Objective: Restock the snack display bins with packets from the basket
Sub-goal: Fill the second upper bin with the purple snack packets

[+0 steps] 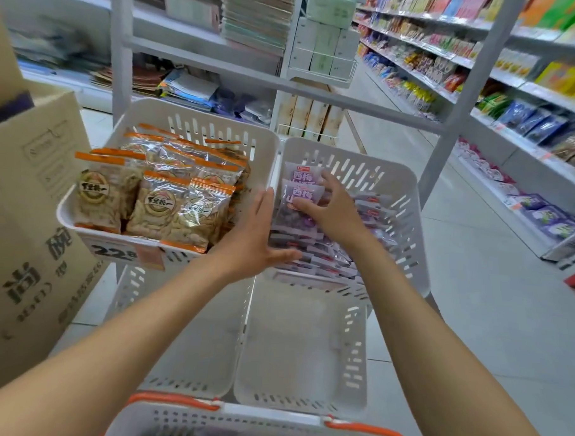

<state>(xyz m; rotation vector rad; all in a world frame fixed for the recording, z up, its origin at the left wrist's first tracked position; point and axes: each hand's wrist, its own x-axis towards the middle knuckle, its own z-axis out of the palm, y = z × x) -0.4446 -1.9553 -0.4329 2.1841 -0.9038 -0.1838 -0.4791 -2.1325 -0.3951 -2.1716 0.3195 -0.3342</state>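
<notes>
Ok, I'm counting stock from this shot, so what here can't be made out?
All in the head view:
1. Basket contents: cut off by the bottom edge and blurred.
2. Count of purple packets in the right bin: partly covered by the right hand gripping them and by the left hand.
3. Price tag: small digits blurred.
4. Cardboard box: cut by the left edge.
5. Back-left shelf goods: blurred.

Pale grey tiled floor (474,292) from 3 to 5 o'clock, lightly glossy. White store shelving (516,79) from 1 to 3 o'clock, stocked tier on tier with coloured packets. White rack post (465,103) at 2 o'clock, tilted in the wide view. Stacked tissue packs (323,44) at 12 o'clock, stacked notebooks (255,15) just beside at 11. Printed cardboard carton (33,206) at 9 o'clock. Bright, even light.
</notes>
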